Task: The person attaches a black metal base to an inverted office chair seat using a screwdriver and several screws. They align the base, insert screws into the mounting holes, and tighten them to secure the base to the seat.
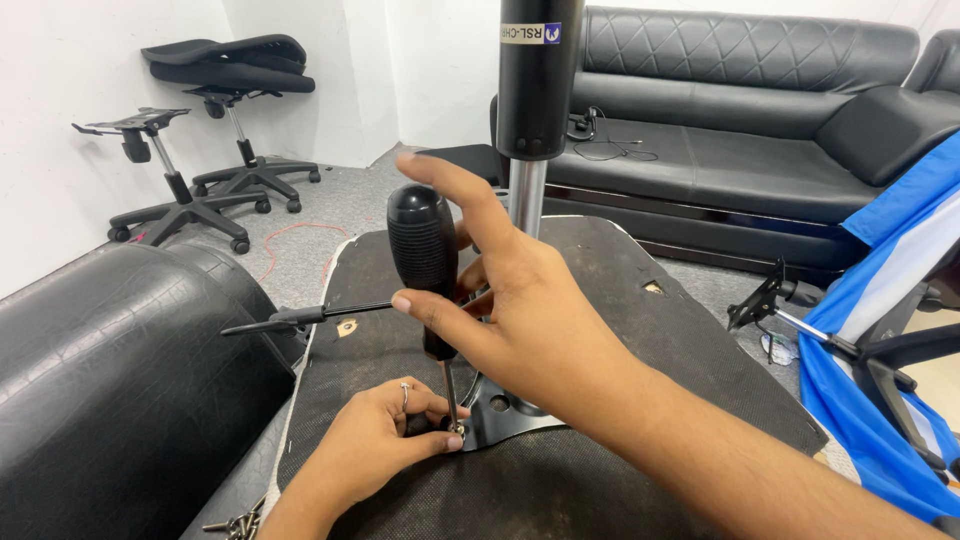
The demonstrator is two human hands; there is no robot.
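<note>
While gripping the black ribbed handle of a screwdriver (423,262), right hand (520,300) curled round it from the right, thumb across the near side, forefinger lifted and stretched up to the far left. Screwdriver held upright, thin shaft running down to a screw (456,431) at the near left edge of a metal plate (505,415). Left hand (375,440) low and near, fingertips pinched about the shaft tip and screw, ring on one finger; probably steadying the screw, though too small to tell. Plate lying on the dark underside of a seat (620,300), a black gas cylinder (535,90) rising from it just behind the right hand. Loose screws (235,523) at the near left edge. Black sofa (740,110) far right, two chair bases (190,200) far left, blue cloth (890,330) at right.
</note>
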